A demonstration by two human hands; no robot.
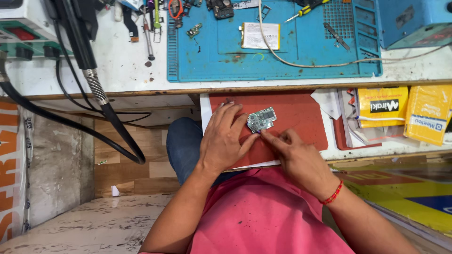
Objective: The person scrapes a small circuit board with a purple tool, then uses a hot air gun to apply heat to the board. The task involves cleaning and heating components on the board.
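The blue device (414,21) in the upper right corner is running off the frame. A tool between the right hand (296,157)'s fingers is staying too small to identify.

A small green circuit board (261,119) lies on a red mat (301,113) on a pulled-out shelf below the counter (127,66). The left hand (226,138) rests flat beside the board with fingertips on its left edge, while the right hand (294,153) touches its near edge. Farther off, a blue work mat (226,51) lies on the counter.
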